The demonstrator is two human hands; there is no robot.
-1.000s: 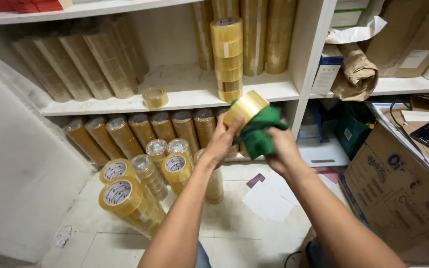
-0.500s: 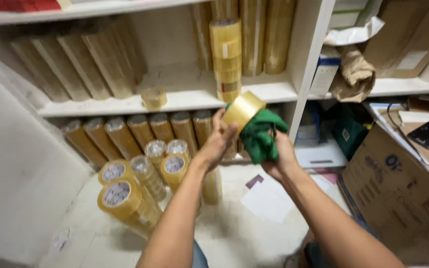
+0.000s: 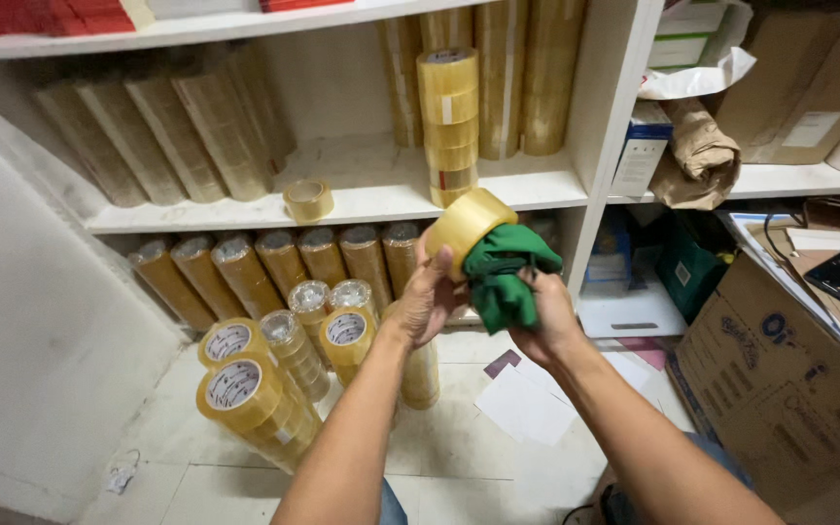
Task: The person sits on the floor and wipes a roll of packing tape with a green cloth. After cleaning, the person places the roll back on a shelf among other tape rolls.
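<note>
Your left hand (image 3: 427, 297) clamps a roll of tan tape (image 3: 469, 225), fingers curled beneath it. Your right hand (image 3: 548, 319) grips a green cloth (image 3: 503, 272) pressed against the roll, just before the white shelf (image 3: 362, 199).

Two bare forearms, no sleeves, watch or rings visible.

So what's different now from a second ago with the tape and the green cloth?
Very little. The left hand keeps its grip on the round yellowish roll of packing tape, and the right hand keeps the crumpled green cloth pressed against it; the cloth has bunched a bit differently. Nothing was let go. The stacked tape rolls on the white shelf and floor stayed put.
</note>
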